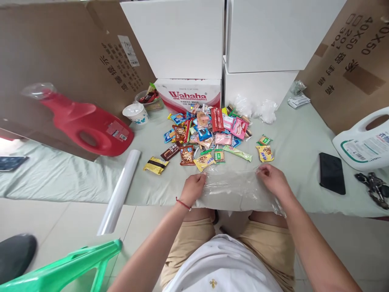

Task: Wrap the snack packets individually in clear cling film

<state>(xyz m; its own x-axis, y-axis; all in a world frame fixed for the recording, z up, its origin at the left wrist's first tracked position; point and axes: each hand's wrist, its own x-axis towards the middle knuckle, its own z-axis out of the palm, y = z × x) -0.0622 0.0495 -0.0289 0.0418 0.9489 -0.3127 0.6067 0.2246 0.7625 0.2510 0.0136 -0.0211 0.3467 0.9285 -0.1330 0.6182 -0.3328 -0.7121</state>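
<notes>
A clear plastic bag (pixel 232 184) is stretched out flat between my two hands at the table's front edge. My left hand (pixel 194 188) pinches its left side, and a red cord circles that wrist. At the upper right corner, my right hand (pixel 273 180) has thumb and fingers closed on the plastic. Just beyond the bag lies a heap of small wrapped snacks (pixel 209 129). Yellow cookie packets stand out at the near side, one (pixel 204 162) close to my left hand and another (pixel 265 154) beyond my right hand.
Behind the heap are a Wahaha carton (pixel 190 95) and white boxes (pixel 261 85). To the left are a red jug (pixel 91 127), a paper cup (pixel 136 113) and a plastic roll (pixel 121 190) overhanging the edge. A phone (pixel 332 173), keys (pixel 373 188) and a white jug (pixel 364 142) lie right.
</notes>
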